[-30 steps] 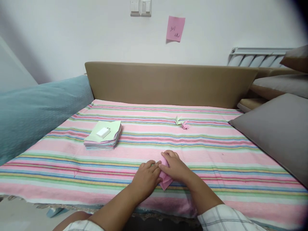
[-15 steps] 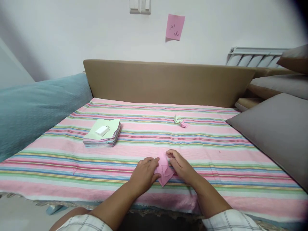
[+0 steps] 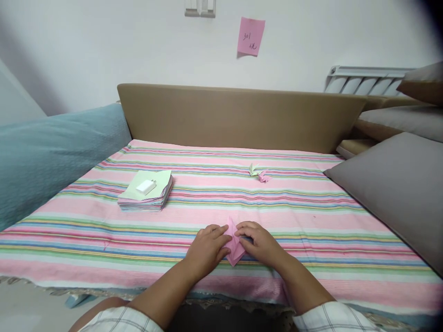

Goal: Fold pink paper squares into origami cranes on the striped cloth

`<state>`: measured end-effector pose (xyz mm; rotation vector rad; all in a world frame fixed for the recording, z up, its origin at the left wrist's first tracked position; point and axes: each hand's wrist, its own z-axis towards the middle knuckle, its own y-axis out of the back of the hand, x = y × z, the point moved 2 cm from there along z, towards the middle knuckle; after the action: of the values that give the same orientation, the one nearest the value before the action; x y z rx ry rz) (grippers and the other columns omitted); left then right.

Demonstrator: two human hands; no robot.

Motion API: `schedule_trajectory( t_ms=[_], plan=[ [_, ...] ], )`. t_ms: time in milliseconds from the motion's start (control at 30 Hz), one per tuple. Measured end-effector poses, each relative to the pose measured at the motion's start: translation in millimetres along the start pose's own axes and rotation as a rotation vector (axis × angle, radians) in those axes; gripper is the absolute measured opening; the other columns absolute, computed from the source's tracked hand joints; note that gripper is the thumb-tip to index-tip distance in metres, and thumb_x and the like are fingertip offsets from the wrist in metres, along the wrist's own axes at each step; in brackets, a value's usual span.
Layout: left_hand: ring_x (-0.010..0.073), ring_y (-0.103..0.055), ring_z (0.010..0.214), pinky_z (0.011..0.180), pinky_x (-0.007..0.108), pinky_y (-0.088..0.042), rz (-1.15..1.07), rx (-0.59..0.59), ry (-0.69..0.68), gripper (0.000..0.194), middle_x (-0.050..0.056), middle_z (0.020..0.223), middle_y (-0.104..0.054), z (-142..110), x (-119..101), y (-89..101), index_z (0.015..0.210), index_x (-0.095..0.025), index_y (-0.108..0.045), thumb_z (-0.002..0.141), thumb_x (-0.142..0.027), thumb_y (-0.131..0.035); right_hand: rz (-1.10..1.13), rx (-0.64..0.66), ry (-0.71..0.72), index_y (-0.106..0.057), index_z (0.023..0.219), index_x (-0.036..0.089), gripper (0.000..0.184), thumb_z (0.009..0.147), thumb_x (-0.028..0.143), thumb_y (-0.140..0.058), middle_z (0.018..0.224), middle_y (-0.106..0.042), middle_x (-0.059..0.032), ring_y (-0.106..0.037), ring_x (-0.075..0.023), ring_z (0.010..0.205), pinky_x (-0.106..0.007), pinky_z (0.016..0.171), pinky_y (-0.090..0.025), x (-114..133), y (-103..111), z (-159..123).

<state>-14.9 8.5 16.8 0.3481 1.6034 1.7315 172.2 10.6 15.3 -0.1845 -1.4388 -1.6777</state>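
A pink sheet of origami paper (image 3: 235, 254), folded into a pointed diamond shape, lies on the striped cloth in front of me. My left hand (image 3: 207, 246) grips its left side, with the fingertips on top and the thumb near the lower edge. On the right side, the fingers of my right hand (image 3: 258, 240) are bent and press onto the paper close to its middle crease. Both hands partly cover the folds. Further back sit two small folded paper cranes, a pale green crane (image 3: 254, 170) and a pink crane (image 3: 264, 176), side by side.
At left, a stack of coloured paper (image 3: 143, 203) carries a white plug adapter (image 3: 146, 186). The striped cloth (image 3: 297, 216) covers the seat. A brown backrest (image 3: 242, 117) stands behind, a blue cushion (image 3: 62, 157) at left, and grey pillows (image 3: 394, 180) at right.
My right hand has moved left onto the paper, its fingers now pressing near the middle. The upper part of the paper has become narrower and more pointed. My left hand stays at its side.
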Motion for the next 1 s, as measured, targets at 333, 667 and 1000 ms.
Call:
schedule_trajectory(
  t_ms=[333,667,1000],
  plan=[
    [0.025,-0.045,0.11,0.086,0.041,-0.041,-0.005,-0.039,-0.01,0.027,0.0,0.129,-0.052,-1,1,-1.4,0.107,-0.03,-0.06,0.08,-0.027,-0.059,-0.071,0.047,0.001,-0.07,0.089,0.022,0.016,0.081,0.023,-0.055,0.104,-0.063,-0.0071,-0.055,-0.0198,0.099,-0.035,0.088,-0.043,1,-1,0],
    [0.0216,-0.049,0.106,0.084,0.037,-0.039,-0.006,-0.045,-0.139,0.019,0.0,0.122,-0.058,-1,-1,0.8,0.089,-0.032,-0.068,0.086,-0.027,-0.05,-0.078,0.026,-0.018,-0.069,0.077,0.022,0.017,0.083,0.024,-0.054,0.101,-0.066,-0.0053,-0.058,-0.0184,0.097,-0.034,0.087,-0.044,1,2,1],
    [0.026,-0.043,0.117,0.092,0.041,-0.036,-0.054,0.107,-0.18,0.025,-0.001,0.131,-0.05,-4,-1,13.6,0.099,-0.038,-0.067,0.085,-0.026,-0.051,-0.034,0.028,-0.047,-0.068,0.077,0.022,0.006,0.075,0.021,-0.062,0.1,-0.065,-0.0055,-0.057,-0.0202,0.097,-0.037,0.087,-0.044,1,2,0]
  ],
)
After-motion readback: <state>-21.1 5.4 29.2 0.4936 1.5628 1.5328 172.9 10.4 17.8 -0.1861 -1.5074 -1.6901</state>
